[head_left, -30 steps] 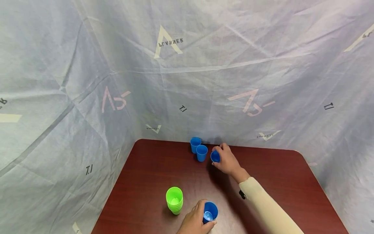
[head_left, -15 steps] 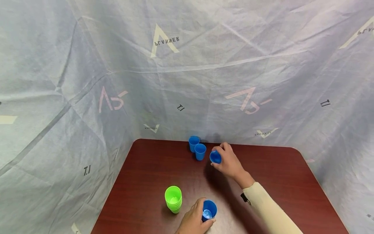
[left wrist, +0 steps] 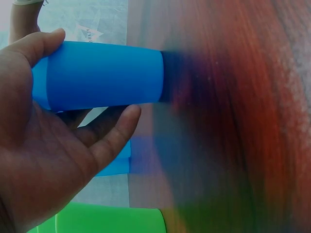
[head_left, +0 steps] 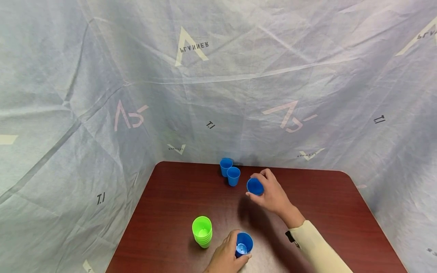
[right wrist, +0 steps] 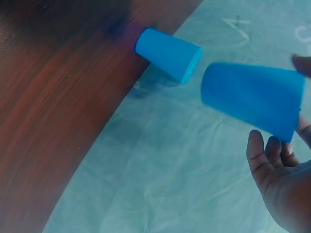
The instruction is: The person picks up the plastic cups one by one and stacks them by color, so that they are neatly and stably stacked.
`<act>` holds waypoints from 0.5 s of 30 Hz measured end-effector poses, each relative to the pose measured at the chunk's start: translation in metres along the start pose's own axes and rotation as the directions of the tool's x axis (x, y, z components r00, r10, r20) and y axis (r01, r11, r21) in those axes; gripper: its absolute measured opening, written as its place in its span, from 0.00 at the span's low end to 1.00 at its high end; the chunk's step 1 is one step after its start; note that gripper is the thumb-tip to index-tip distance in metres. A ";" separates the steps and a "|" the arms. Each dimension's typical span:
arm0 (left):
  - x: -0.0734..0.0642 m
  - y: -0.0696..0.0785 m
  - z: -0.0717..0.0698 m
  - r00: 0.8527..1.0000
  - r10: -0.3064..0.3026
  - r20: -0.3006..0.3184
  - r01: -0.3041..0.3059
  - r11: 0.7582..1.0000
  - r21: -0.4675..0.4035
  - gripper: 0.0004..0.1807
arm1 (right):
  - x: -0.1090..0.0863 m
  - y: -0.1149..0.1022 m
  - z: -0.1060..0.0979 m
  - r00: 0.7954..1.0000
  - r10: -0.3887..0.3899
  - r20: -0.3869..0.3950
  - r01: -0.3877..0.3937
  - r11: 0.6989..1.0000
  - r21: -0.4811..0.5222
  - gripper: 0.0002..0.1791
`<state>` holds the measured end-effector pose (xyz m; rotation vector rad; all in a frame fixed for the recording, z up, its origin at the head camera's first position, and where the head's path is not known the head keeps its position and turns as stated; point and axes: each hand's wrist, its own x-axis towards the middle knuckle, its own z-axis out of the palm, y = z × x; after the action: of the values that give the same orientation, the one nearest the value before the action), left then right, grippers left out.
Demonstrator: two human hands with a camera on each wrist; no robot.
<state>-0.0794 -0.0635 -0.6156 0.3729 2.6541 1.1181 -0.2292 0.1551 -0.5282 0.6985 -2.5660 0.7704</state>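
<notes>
Between the fingers (head_left: pixel 260 178) of the right hand (head_left: pixel 272 194) hangs a blue cup (head_left: pixel 254 187).

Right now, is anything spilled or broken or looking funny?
Nothing looks spilled or broken: the green cups and blue cups look fine. Oddly, on the grey sheet behind the table, the word PLANNER looks flipped.

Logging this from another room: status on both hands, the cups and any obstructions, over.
Left hand grips nearest blue cup on table. Right hand holds another blue cup above table. Green cup stack untouched. Nothing seen between held cups.
</notes>
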 end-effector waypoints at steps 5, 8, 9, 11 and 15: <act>0.000 0.001 -0.001 1.000 -0.010 0.001 0.010 1.000 -0.014 0.39 | -0.005 -0.003 -0.002 0.999 0.037 0.027 -0.038 0.998 0.041 0.28; 0.000 0.001 0.000 1.000 -0.012 0.002 0.012 1.000 -0.014 0.39 | -0.008 -0.005 -0.002 0.999 0.033 0.033 -0.036 0.996 0.076 0.24; 0.000 0.000 0.000 1.000 -0.007 -0.002 0.007 1.000 -0.013 0.39 | -0.008 -0.006 -0.002 0.999 0.028 0.035 -0.030 0.996 0.080 0.22; 0.000 0.000 0.000 1.000 0.000 -0.008 0.000 1.000 -0.011 0.39 | -0.011 -0.006 0.001 0.999 0.001 0.042 -0.004 0.997 0.077 0.19; 0.001 0.000 0.000 1.000 0.003 -0.003 -0.004 1.000 -0.007 0.39 | -0.016 -0.006 0.006 0.997 -0.052 0.054 0.050 0.998 0.047 0.15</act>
<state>-0.0803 -0.0638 -0.6157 0.3749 2.6527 1.1295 -0.2139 0.1523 -0.5380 0.8070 -2.5760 0.8065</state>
